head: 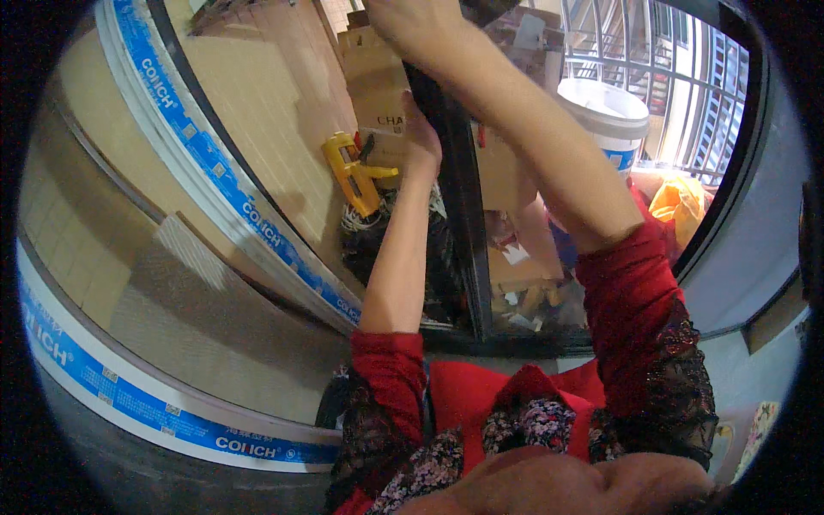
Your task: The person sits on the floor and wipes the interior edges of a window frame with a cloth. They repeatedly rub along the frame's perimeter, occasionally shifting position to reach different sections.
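Note:
My left hand (421, 135) is raised beside the dark upright frame (460, 193) of a window or sliding door, palm side towards it; the frame hides part of the fingers. My right hand (415, 19) is higher, at the top edge of the picture, by the upper end of the same frame, with its fingers mostly cut off or hidden. Left of my left forearm, a yellow plastic tool (355, 174), which looks like a glue or caulking gun, rests on dark bagged things. A cardboard box (373, 84) bearing writing stands behind my left hand.
Door or window trim with blue protective film (219, 170) curves along the left. Beyond the glass at right are a white plastic bucket (602, 109), metal window bars (669, 74), an orange-yellow bag (679, 203) and more cardboard (524, 251). A red cloth (457, 393) lies low before me.

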Motion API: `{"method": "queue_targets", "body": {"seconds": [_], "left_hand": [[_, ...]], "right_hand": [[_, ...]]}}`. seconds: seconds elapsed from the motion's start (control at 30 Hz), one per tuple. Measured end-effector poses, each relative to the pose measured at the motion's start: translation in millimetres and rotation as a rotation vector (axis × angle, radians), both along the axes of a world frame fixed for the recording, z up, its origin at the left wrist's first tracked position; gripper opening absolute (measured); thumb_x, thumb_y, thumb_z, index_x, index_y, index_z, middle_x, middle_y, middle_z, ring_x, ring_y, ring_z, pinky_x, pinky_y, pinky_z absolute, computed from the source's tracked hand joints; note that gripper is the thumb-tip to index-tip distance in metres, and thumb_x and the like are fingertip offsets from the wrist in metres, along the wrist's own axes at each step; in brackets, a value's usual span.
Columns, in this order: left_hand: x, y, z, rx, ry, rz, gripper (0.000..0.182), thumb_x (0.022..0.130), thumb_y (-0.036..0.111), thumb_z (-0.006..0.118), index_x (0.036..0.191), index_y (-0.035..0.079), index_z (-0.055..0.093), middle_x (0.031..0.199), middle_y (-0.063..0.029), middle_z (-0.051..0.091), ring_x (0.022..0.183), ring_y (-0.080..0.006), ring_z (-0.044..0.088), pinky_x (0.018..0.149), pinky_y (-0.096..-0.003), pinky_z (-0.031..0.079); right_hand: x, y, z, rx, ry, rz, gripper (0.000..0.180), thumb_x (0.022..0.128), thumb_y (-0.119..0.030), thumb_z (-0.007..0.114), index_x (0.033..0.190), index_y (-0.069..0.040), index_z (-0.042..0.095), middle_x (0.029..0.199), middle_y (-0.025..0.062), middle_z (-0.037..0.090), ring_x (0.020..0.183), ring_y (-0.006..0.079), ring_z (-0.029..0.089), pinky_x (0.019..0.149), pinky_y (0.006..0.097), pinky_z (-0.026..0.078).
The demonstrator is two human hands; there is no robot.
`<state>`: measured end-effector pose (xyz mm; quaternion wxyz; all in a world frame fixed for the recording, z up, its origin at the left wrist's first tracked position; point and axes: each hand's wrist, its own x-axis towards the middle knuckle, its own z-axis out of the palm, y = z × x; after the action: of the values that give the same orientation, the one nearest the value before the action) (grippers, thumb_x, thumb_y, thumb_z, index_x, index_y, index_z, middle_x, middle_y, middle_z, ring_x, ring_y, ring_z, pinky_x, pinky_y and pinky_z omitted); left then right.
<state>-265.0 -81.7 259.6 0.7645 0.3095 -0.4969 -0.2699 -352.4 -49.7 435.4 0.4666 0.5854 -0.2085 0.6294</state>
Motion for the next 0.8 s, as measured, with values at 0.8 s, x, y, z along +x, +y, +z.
{"method": "queue_targets", "body": {"seconds": [0.8], "left_hand": [[31,-1,-18,-0.078,0.191,-0.414,0.076,0.094,0.063,0.031,0.140,0.002,0.036,0.138,-0.0098,0.043,0.125,-0.0204,0.042,0.104,-0.0342,0.034]], "right_hand": [[-31,21,-169,0.390,0.269,0.408,0.024,0.076,-0.007,0.053,0.099,0.001,0.053,0.092,0.0167,0.059,0.090,0.0340,0.053,0.081,0.0418,0.039]]}}
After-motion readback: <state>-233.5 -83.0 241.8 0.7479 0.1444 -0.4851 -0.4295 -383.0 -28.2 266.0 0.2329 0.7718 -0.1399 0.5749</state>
